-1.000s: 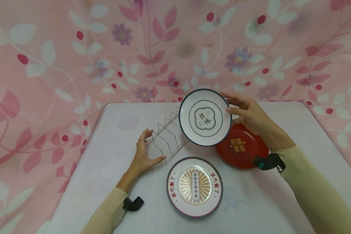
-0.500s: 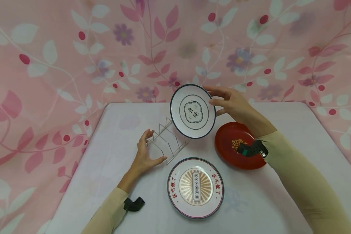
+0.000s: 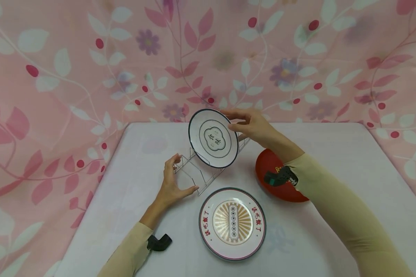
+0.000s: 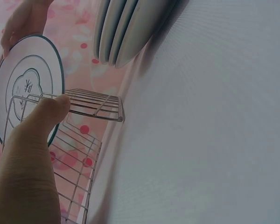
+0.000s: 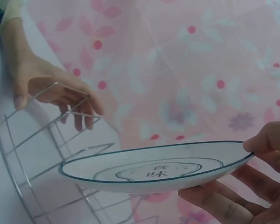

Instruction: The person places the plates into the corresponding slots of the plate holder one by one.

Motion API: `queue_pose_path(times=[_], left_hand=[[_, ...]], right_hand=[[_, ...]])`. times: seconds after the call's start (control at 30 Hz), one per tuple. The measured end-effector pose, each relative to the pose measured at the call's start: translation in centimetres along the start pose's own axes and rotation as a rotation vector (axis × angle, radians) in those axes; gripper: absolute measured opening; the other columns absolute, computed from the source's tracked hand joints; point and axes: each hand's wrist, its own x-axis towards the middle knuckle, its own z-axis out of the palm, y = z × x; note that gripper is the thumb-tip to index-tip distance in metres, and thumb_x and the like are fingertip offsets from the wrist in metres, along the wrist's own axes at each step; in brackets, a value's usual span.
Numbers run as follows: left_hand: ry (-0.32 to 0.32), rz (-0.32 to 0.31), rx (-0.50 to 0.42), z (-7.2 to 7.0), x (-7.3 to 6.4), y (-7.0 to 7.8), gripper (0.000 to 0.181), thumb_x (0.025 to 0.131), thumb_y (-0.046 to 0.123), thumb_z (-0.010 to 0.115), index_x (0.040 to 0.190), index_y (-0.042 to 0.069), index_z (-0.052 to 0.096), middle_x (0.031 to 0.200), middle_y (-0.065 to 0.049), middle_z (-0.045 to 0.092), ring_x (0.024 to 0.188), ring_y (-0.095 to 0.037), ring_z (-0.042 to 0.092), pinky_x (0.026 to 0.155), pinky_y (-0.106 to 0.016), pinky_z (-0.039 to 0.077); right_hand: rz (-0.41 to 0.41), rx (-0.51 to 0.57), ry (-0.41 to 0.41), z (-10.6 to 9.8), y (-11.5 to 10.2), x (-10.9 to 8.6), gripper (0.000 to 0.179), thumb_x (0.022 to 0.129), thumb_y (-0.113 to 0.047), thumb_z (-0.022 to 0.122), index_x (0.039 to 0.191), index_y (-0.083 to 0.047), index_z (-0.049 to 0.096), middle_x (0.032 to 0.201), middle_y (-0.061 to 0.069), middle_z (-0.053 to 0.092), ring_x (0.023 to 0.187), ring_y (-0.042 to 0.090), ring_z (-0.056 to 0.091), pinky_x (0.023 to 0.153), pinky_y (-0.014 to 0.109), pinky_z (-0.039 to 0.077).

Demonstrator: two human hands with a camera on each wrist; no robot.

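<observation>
My right hand [image 3: 251, 125] pinches the right rim of a white plate [image 3: 213, 138] with a dark blue edge, thumb on the face and fingers behind. The plate is tilted over the wire plate rack [image 3: 205, 177], and some rack wires cross in front of its lower left edge. Whether its bottom rests on the rack, I cannot tell. At the rack's near left end, my left hand [image 3: 170, 186] grips the frame between thumb and fingers. The left wrist view shows the thumb [image 4: 51, 112] against the wire, with the plate beyond it.
A stack of plates [image 3: 204, 238], the top one with a sunburst and red characters, lies in front of the rack. Behind the right forearm is a red plate [image 3: 268, 169], partly covered. A white cloth [image 3: 142, 142] covers the table, before a floral backdrop.
My right hand has carried the blue-edged plate leftward and then down among the rack's wires, turning its face more to the side. My left hand stays on the rack. More of the red plate is covered.
</observation>
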Motion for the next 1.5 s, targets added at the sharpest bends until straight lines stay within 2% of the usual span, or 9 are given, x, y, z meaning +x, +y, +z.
queue_pose_path(times=[0.17,0.37,0.5,0.63,0.87,1.03,1.17,1.33,1.5], left_hand=[[0.001,-0.008,0.011,0.0,-0.2,-0.1,0.117,0.070,0.057,0.080,0.154,0.004,0.017,0.141,-0.023,0.035,0.128,-0.033,0.035,0.100,-0.052,0.032],[0.000,-0.016,0.012,0.1,-0.2,-0.1,0.119,0.067,0.050,0.084,0.155,0.007,0.016,0.138,-0.027,0.036,0.128,-0.032,0.035,0.101,-0.049,0.032],[-0.003,-0.016,0.014,0.1,-0.1,-0.1,0.120,0.066,0.046,0.086,0.155,0.007,0.016,0.137,-0.026,0.036,0.127,-0.032,0.035,0.100,-0.048,0.032],[-0.001,-0.006,0.020,0.1,0.0,-0.1,0.120,0.067,0.053,0.083,0.155,0.006,0.016,0.136,-0.024,0.037,0.125,-0.032,0.036,0.100,-0.049,0.033],[0.006,-0.008,0.016,0.0,0.0,0.0,0.119,0.070,0.061,0.078,0.154,0.004,0.016,0.136,-0.026,0.037,0.125,-0.033,0.035,0.100,-0.052,0.031],[0.004,-0.007,0.011,0.2,-0.1,-0.1,0.120,0.069,0.056,0.081,0.154,0.003,0.016,0.135,-0.028,0.037,0.125,-0.034,0.035,0.100,-0.052,0.031],[0.012,0.006,0.008,0.3,-0.2,-0.2,0.119,0.068,0.051,0.084,0.154,0.002,0.017,0.134,-0.028,0.037,0.123,-0.034,0.035,0.099,-0.052,0.031],[0.026,0.029,0.010,0.2,-0.1,-0.3,0.118,0.069,0.055,0.081,0.153,0.001,0.018,0.134,-0.027,0.038,0.122,-0.034,0.036,0.097,-0.052,0.031],[0.020,0.031,0.003,0.2,0.0,-0.3,0.117,0.069,0.052,0.083,0.153,0.002,0.018,0.134,-0.028,0.038,0.123,-0.035,0.036,0.097,-0.051,0.032]], right_hand=[[-0.030,-0.015,-0.052,1.8,1.1,0.5,0.048,0.094,-0.004,0.060,0.141,-0.011,0.053,0.134,0.015,0.055,0.106,0.031,0.066,0.068,0.040,0.059],[-0.045,-0.035,-0.093,3.3,3.0,0.8,0.046,0.094,-0.005,0.062,0.139,-0.011,0.055,0.133,0.013,0.057,0.106,0.034,0.066,0.071,0.044,0.059],[-0.061,-0.025,-0.099,3.6,3.7,0.9,0.046,0.094,-0.005,0.062,0.139,-0.010,0.056,0.133,0.013,0.058,0.104,0.035,0.067,0.072,0.048,0.058],[-0.057,-0.009,-0.089,3.6,4.0,0.8,0.045,0.094,-0.006,0.062,0.139,-0.011,0.056,0.135,0.013,0.058,0.105,0.035,0.066,0.075,0.050,0.057],[-0.060,-0.056,-0.063,3.5,4.6,0.0,0.046,0.096,-0.018,0.063,0.141,-0.015,0.053,0.142,0.007,0.055,0.117,0.027,0.062,0.084,0.042,0.057],[-0.061,0.000,0.008,2.9,6.3,-2.7,0.044,0.097,-0.013,0.060,0.140,-0.010,0.053,0.143,0.009,0.055,0.127,0.030,0.055,0.093,0.044,0.053],[0.009,-0.002,0.006,2.7,9.1,-6.1,0.042,0.096,-0.017,0.061,0.138,-0.012,0.056,0.141,0.009,0.056,0.130,0.028,0.054,0.097,0.042,0.051],[0.059,-0.113,-0.111,2.9,12.4,-9.7,0.044,0.095,-0.014,0.063,0.138,-0.010,0.055,0.143,0.012,0.055,0.131,0.029,0.052,0.104,0.042,0.046],[0.056,-0.195,-0.280,2.7,13.0,-11.2,0.053,0.093,-0.018,0.066,0.142,-0.006,0.050,0.145,0.014,0.052,0.133,0.033,0.050,0.103,0.046,0.045]])
